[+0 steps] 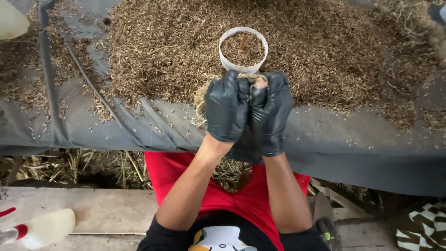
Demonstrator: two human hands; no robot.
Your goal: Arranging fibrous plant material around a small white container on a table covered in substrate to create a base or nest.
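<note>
While pressed together, both hands — left hand (226, 108), right hand (271, 111) — in glossy black gloves, clamp wiry straw bundle (253, 79), round white cup (243, 49) beyond.

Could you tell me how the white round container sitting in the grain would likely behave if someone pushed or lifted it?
The white container looks thin-walled, so probably light and slightly flexible. It holds some grain, and sits bedded in the loose grain pile, so it would likely tilt or spill rather than slide.

Single head view, steeply downward (close over the lap), facing forward.
</note>
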